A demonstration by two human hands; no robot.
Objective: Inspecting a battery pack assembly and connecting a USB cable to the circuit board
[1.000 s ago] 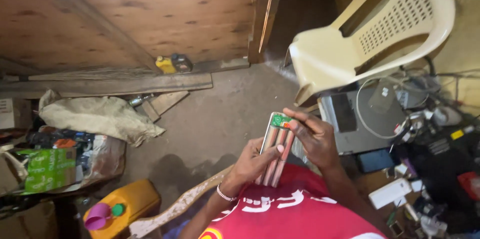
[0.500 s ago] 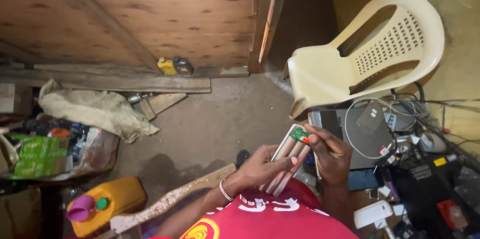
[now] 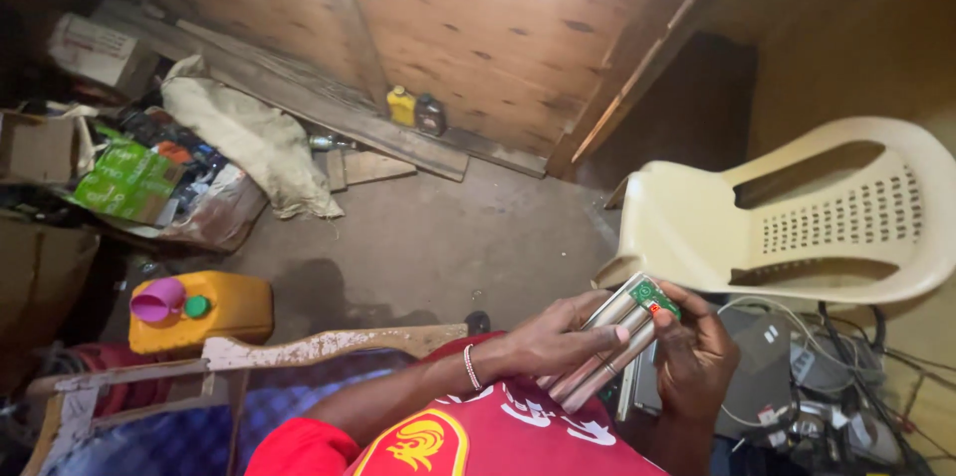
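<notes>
Both my hands hold a flat pack of several silver cylinders [image 3: 609, 342] laid side by side, with a small green circuit board [image 3: 654, 297] at its upper end. My left hand [image 3: 558, 342] wraps the pack from the left, its fingers across the cylinders. My right hand [image 3: 695, 357] grips the right side, with its thumb on the green board. The pack is tilted, its board end pointing up and to the right. It sits above my lap, over my red shirt [image 3: 478, 436].
A cream plastic chair [image 3: 787, 222] stands at right, with a grey box and tangled cables [image 3: 797, 376] below it. A yellow jerrycan [image 3: 204, 312] with a pink funnel sits at left. A wooden armrest [image 3: 319, 347], a sack [image 3: 249, 137] and clutter lie on the concrete floor.
The view has swung left and down. My hands with the pack stay together and now sit closer to the chair; the grip looks unchanged.
</notes>
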